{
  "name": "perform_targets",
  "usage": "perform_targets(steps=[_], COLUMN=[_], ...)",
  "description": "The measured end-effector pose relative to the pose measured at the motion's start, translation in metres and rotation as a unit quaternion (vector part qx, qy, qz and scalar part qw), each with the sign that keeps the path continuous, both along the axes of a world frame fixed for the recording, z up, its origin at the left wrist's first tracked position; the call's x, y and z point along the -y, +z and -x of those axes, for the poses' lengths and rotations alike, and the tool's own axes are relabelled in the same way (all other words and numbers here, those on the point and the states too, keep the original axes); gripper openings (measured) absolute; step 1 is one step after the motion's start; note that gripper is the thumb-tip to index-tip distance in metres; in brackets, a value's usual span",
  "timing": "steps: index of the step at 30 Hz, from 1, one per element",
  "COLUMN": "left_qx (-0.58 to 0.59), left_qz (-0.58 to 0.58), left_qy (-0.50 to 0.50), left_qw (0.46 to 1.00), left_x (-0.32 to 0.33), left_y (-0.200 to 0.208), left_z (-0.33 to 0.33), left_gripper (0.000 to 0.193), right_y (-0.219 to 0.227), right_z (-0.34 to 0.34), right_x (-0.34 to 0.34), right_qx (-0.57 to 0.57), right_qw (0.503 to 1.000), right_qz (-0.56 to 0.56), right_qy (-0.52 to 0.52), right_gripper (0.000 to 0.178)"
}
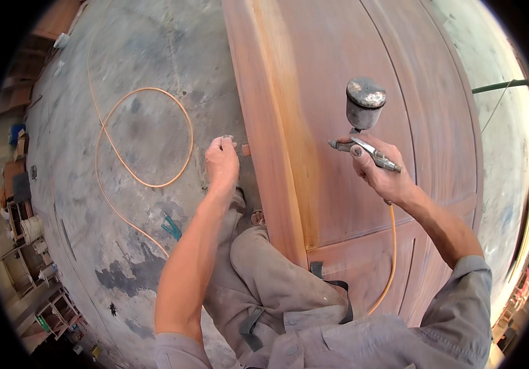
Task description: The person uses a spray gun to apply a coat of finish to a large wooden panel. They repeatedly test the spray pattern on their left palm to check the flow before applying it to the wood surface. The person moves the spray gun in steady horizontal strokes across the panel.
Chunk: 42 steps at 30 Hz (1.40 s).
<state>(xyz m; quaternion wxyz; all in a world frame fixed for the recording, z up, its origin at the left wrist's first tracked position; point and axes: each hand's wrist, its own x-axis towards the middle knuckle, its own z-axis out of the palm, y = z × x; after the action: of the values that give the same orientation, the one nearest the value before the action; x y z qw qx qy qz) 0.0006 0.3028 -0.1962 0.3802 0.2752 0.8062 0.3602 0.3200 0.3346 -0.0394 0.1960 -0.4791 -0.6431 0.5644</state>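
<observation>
A spray gun (370, 152) with a round, paint-stained cup (364, 101) on top is gripped in my right hand (382, 172). Its nozzle end points left, above a reddish-brown wooden panel (350, 197). Along the panel's left side runs a paler, yellowish strip (298, 154). My left hand (222, 161) is closed beside the panel's left edge, out over the floor. Its fingers are curled together, and whether they hold something small I cannot make out. An orange air hose (392, 258) hangs down below my right hand.
More orange hose (190, 138) lies looped on the stained concrete floor (147, 55) at left. A teal tool-like thing (171, 226) rests near my left forearm. Wooden frames and clutter (21, 270) line the far left. My bent knee (264, 252) is close against the panel.
</observation>
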Motion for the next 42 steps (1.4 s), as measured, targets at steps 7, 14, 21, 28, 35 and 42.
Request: perform_targets(steps=[7, 14, 21, 28, 35, 42], left_qx=[-0.124, -0.143, -0.164, -0.138, -0.156, -0.165], left_qz=[0.015, 0.013, 0.062, 0.066, 0.048, 0.038], left_qy=[0.073, 0.067, 0.057, 0.041, 0.043, 0.042], left_qw=[0.989, 0.987, 0.983, 0.987, 0.986, 0.985], left_x=[-0.062, -0.062, -0.066, -0.062, -0.063, -0.064], left_y=[0.015, 0.014, 0.023, 0.021, 0.021, 0.02], left_z=[-0.061, -0.065, -0.069, -0.064, -0.067, -0.068], left_gripper=[0.069, 0.075, 0.075, 0.079, 0.075, 0.076], right_y=[-0.013, -0.004, -0.006, -0.004, -0.01, -0.001], right_z=[0.008, -0.008, -0.013, 0.007, 0.007, -0.023], right_x=[-0.022, -0.012, -0.019, -0.051, -0.06, -0.038], right_qx=[-0.001, 0.059, 0.03, 0.046, 0.012, 0.057], right_qw=[0.997, 0.997, 0.997, 0.997, 0.997, 0.994], right_qz=[-0.074, -0.035, -0.04, -0.061, -0.07, -0.062], right_qy=[-0.02, 0.032, 0.052, 0.029, 0.009, 0.071], right_gripper=[0.037, 0.039, 0.038, 0.037, 0.038, 0.038])
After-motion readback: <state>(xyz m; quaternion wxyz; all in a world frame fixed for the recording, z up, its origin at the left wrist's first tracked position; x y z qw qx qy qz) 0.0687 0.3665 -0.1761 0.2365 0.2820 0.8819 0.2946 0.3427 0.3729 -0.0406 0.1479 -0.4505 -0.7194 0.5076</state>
